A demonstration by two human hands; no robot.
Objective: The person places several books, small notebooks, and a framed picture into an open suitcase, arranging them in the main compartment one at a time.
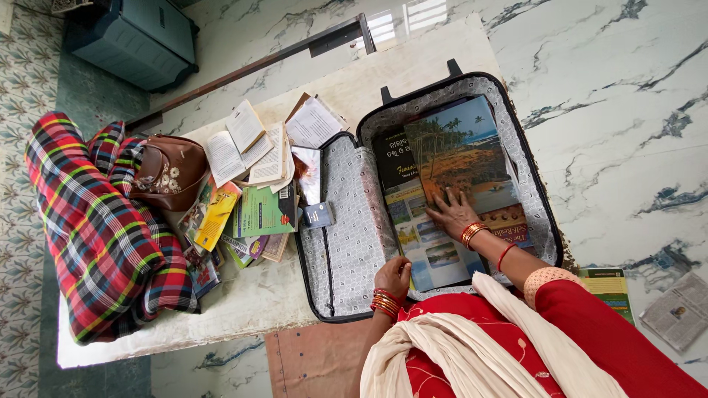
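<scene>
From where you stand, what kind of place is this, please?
Probably a room in a home. An open suitcase lies on a low white slab over a marble-patterned floor, with loose books, a brown bag and a checked blanket beside it.

Suitcase lid half (pixel 346 236) free; book pile (pixel 247 199) crowds table left.
</scene>
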